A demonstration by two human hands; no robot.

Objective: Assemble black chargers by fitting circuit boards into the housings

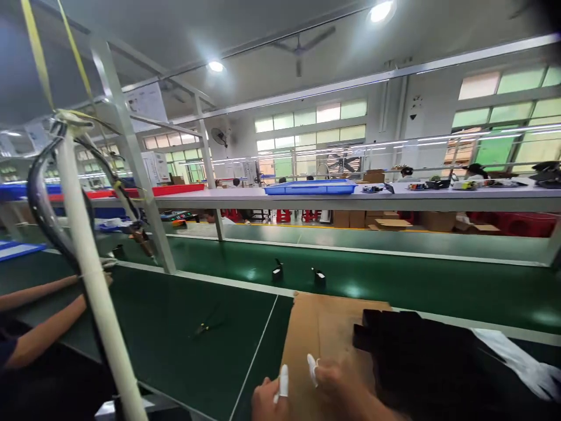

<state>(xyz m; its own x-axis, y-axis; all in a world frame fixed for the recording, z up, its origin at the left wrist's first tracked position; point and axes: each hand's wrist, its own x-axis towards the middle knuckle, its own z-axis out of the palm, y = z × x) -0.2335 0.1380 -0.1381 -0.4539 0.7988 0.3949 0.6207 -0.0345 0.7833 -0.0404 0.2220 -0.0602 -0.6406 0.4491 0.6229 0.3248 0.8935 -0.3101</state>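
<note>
Over the brown cardboard sheet (302, 333) at the bottom centre, my left hand (268, 399) has its fingers curled, with a white finger cot (284, 381) on one raised digit. Just right of it is my right hand (335, 377), also curled, and a white finger cot (311, 369) covers one of its digits. The inside of both hands is hidden, so I cannot see whether anything small is in them. Beside my right forearm lies a pile of black pieces (421, 356) on the cardboard. A white glove (517, 359) rests at the pile's right side.
Two small black parts (277, 271) stand on the green belt (394, 292) ahead. Cutters or pliers (203, 328) lie on the dark bench to the left. A white pole (94, 280) rises there, and another person's arms (52, 327) reach in behind it. A blue tray (311, 187) sits on the shelf.
</note>
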